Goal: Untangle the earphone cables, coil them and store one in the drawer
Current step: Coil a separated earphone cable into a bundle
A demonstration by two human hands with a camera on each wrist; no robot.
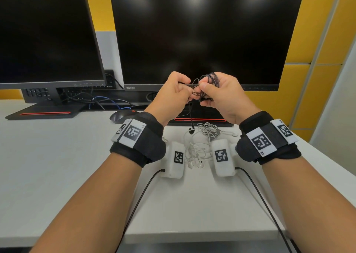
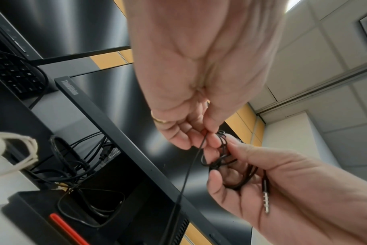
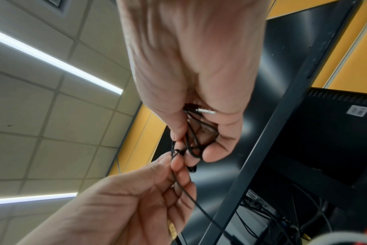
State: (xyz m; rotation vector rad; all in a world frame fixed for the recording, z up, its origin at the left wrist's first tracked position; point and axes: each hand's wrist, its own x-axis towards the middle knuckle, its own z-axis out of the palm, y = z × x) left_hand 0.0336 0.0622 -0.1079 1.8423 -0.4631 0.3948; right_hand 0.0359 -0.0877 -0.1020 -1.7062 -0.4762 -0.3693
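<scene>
Both hands are raised above the white desk point(image 1: 57, 166) in front of the monitor. My right hand point(image 1: 204, 91) holds a bundle of black earphone cable point(image 1: 209, 77) looped over its fingers, with the metal jack plug point(image 2: 266, 199) lying in its palm point(image 3: 205, 111). My left hand point(image 1: 187, 88) pinches one strand of that cable point(image 2: 224, 159) between thumb and fingers, right against the right fingertips. One black strand hangs down to an earbud point(image 1: 191, 130) near the desk. A tangle of white earphone cables point(image 1: 200, 150) lies on the desk between my wrists.
Two dark monitors stand close behind the hands, the right one point(image 1: 202, 31) directly ahead. A black mouse point(image 1: 119, 116) sits to the left of the hands. A keyboard point(image 1: 38, 93) and loose cables point(image 1: 104, 100) lie under the left monitor. The desk's front edge is near my forearms.
</scene>
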